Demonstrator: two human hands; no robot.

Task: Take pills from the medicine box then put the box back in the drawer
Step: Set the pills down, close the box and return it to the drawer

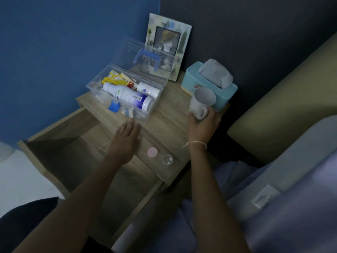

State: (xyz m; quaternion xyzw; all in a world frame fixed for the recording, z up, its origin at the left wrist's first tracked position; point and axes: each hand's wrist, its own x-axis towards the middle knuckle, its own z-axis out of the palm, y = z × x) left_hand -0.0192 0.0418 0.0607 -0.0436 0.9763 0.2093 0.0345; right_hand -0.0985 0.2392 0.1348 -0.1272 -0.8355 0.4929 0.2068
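Observation:
The clear plastic medicine box [94,84] stands on the wooden nightstand [164,125] with its lid [127,52] swung open against a picture frame. Inside lie a large white bottle [125,96], a smaller white bottle [148,90] and yellow packets [114,80]. Below the top, the drawer [60,157] is pulled out. My left hand [127,136] hovers flat, fingers spread, just in front of the box. My right hand [202,123] grips a white mug [200,103] by its handle. A small pink cap [152,152] and a small clear cup [167,159] sit near the front edge.
A picture frame [182,33] leans on the dark wall behind the box. A teal tissue box [193,77] stands at the back right, right behind the mug. A beige bed headboard [282,110] and pale bedding [273,207] lie to the right. The blue wall is on the left.

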